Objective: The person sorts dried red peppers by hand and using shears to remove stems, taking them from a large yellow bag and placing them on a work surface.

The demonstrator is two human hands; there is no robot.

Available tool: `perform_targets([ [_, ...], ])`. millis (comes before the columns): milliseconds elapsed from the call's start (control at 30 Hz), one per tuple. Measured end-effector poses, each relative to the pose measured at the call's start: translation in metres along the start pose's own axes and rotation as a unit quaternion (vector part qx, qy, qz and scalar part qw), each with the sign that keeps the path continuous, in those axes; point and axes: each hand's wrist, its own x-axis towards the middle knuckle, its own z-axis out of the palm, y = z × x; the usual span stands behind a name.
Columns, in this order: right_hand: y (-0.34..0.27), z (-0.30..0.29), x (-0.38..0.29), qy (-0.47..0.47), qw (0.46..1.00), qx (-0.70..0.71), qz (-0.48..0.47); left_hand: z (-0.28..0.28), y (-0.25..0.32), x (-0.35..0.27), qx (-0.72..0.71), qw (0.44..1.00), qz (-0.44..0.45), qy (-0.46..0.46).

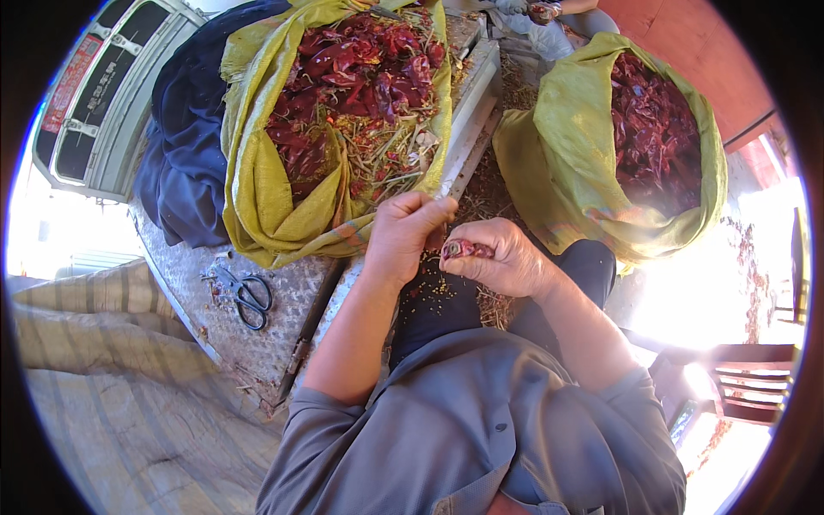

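In my right hand [508,256] is a dried red chili pepper [468,249], its stem end facing out between thumb and forefinger. Just left of it, my left hand [411,222] has its fingers curled in, thumb against forefinger. Something dark red shows below those fingers, too shaded to tell what. Beyond the left hand lies an unrolled yellow woven sack [248,193] holding dried red chili peppers [367,55] with loose stems and seeds [386,154] on its near side. A second yellow sack [566,129], to the right, is full of dark red dried peppers [656,135].
Black-handled scissors [251,299] lie on a worn metal bed [290,277] at left. Dark blue cloth [187,148] is bunched behind the first sack. A striped tarp [129,412] spreads lower left. Another person's hand [544,13] shows at the top. A wooden chair [747,373] stands at right.
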Motion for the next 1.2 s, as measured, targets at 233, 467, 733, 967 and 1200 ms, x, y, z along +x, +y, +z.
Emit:
perform_targets([
  [233, 0.003, -0.005, -0.009, 0.071, 0.996, 0.021, 0.047, 0.009, 0.007, -0.027, 0.109, 0.964, 0.234, -0.066],
  [467, 0.008, 0.004, -0.004, 0.074, 0.994, -0.050, 0.068, 0.016, -0.002, -0.050, 0.086, 0.983, 0.158, -0.023],
  [733, 0.001, -0.138, -0.039, 0.414, 0.806, -0.423, -0.006, -0.141, 0.049, -0.144, 0.399, 0.847, 0.142, 0.322],
  [967, 0.049, -0.032, -0.016, 0.220, 0.970, -0.051, 0.093, -0.215, 0.007, -0.192, 0.719, 0.611, 0.161, 0.289],
  [1200, 0.076, 0.119, 0.025, -0.104, 0.954, 0.139, 0.244, -0.148, -0.025, -0.207, 0.691, 0.653, 0.182, 0.249],
])
